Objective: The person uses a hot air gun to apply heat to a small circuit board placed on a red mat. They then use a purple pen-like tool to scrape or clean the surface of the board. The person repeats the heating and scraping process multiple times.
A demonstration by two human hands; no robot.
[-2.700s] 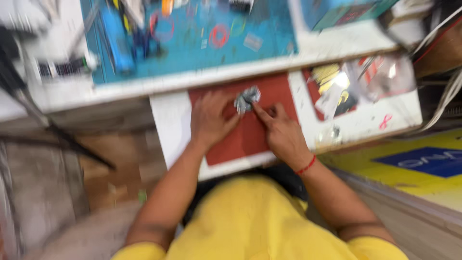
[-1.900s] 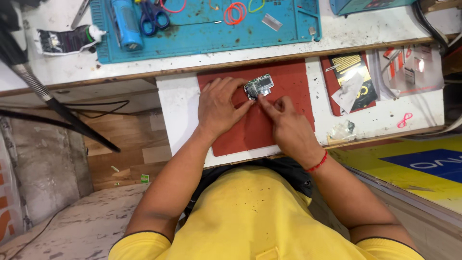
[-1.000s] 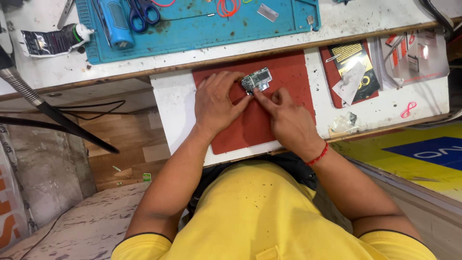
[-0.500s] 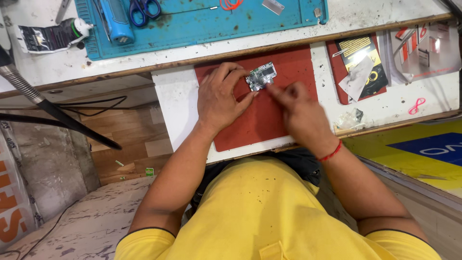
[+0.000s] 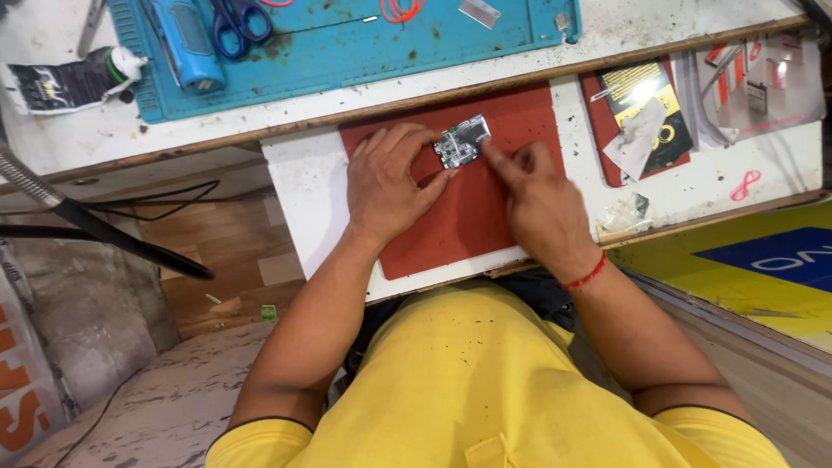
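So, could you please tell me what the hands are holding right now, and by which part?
The left hand pinches a small green circuit board by its left edge, on the red mat. The right hand touches the board's right edge with a fingertip.

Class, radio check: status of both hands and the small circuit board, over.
Left hand pinching the small circuit board at its left edge. Right hand pressing a fingertip at its right edge. Board sits on the red mat; nothing in the way.
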